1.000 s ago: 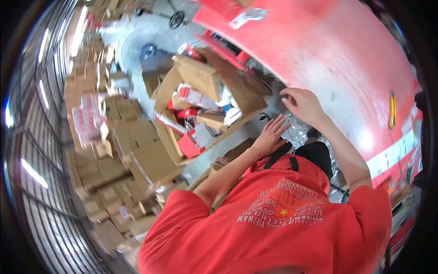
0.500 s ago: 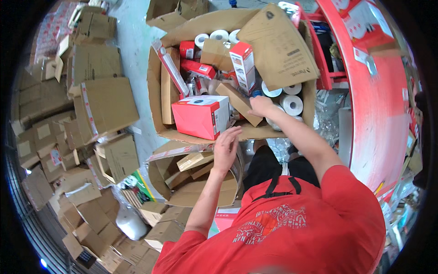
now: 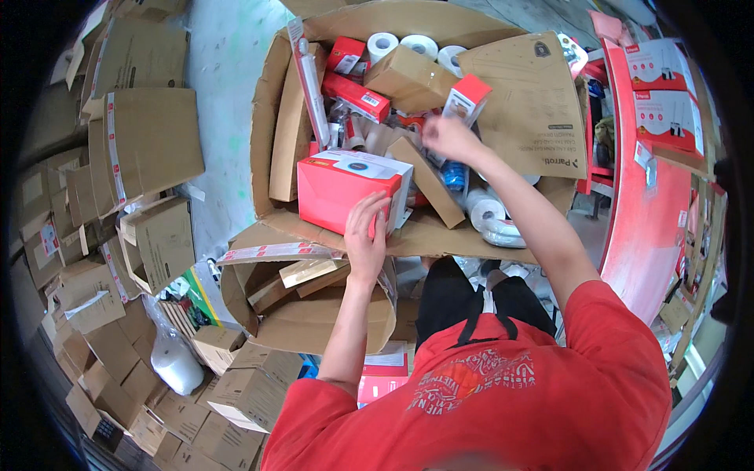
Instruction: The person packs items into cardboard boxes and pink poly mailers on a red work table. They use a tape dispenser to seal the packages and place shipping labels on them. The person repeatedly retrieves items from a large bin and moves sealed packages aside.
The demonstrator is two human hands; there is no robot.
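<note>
A large open carton [image 3: 263, 133] holds mixed packages. My left hand [image 3: 369, 235] rests against the front of a red and white box [image 3: 330, 196], fingers extended and slightly bent. My right hand [image 3: 448, 137] reaches into the middle with fingers curled, just below a small upright red and white box [image 3: 467, 98]; what they hold is hidden. Around it lie a long narrow cardboard box [image 3: 428, 188], blue wrapped items [image 3: 454, 177] and white rolls [image 3: 487, 212]. A flat cardboard sheet [image 3: 518, 102] lies over the carton's right side, and long red packages [image 3: 353, 98] lie farther left.
A second open carton [image 3: 338, 322] sits below the big one. Stacked cardboard boxes [image 3: 149, 141] line the left, with a white wrapped roll [image 3: 177, 369] among them. A red bench [image 3: 628, 235] runs along the right with boxes [image 3: 660, 118] on its far end.
The view has swung round and down onto the large carton. My left hand has moved up onto the red and white box; my right hand has moved farther into the carton.
</note>
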